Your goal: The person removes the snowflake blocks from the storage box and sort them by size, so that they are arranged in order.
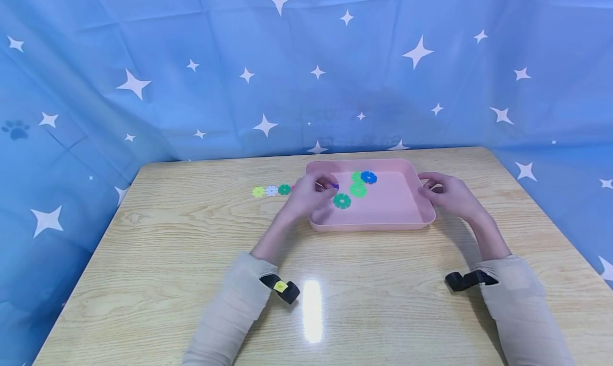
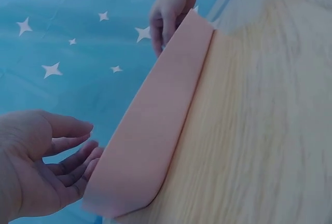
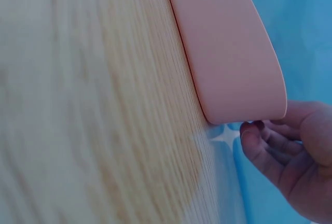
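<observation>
A shallow pink tray [image 1: 383,217] sits on the table, with several flower-shaped discs inside. My left hand [image 1: 308,193] is over the tray's left end, thumb and index finger pinching a small purple disc [image 1: 336,186] that shows only as a thin edge. In the left wrist view, the tray's front wall [image 2: 148,115] stands beside the left fingers, and the disc is out of sight. The right hand [image 1: 447,196] holds the tray's right rim. Its fingertips [image 3: 249,128] touch the outer side of the wall, while another digit passes behind the rim.
Left of the tray lies a row of discs: a yellow one [image 1: 258,192], a white one [image 1: 271,191], a green one [image 1: 284,189] and a pinkish one partly behind the left hand. A blue disc [image 1: 369,177] overlaps a light green one in the tray. A starry blue curtain [image 1: 287,78] hangs behind.
</observation>
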The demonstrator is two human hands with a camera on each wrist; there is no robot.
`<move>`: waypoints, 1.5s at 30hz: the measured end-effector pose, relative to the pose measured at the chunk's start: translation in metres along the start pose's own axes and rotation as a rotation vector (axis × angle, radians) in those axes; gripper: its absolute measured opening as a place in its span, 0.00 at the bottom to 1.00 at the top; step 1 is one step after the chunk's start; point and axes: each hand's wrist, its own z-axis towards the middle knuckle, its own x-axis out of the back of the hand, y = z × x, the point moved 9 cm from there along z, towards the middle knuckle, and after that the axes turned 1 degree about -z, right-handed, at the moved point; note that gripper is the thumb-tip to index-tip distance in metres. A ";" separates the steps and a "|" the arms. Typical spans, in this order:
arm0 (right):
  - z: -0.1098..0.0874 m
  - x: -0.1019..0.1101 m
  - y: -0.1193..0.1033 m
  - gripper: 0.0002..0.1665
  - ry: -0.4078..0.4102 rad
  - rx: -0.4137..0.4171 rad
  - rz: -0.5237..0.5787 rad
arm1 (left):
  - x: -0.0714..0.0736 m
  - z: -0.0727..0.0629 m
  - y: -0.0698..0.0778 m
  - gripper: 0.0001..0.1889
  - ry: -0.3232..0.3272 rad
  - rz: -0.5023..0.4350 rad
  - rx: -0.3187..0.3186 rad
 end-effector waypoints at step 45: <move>-0.001 0.001 -0.004 0.27 -0.006 -0.001 -0.005 | -0.039 0.009 -0.008 0.08 -0.028 0.129 0.069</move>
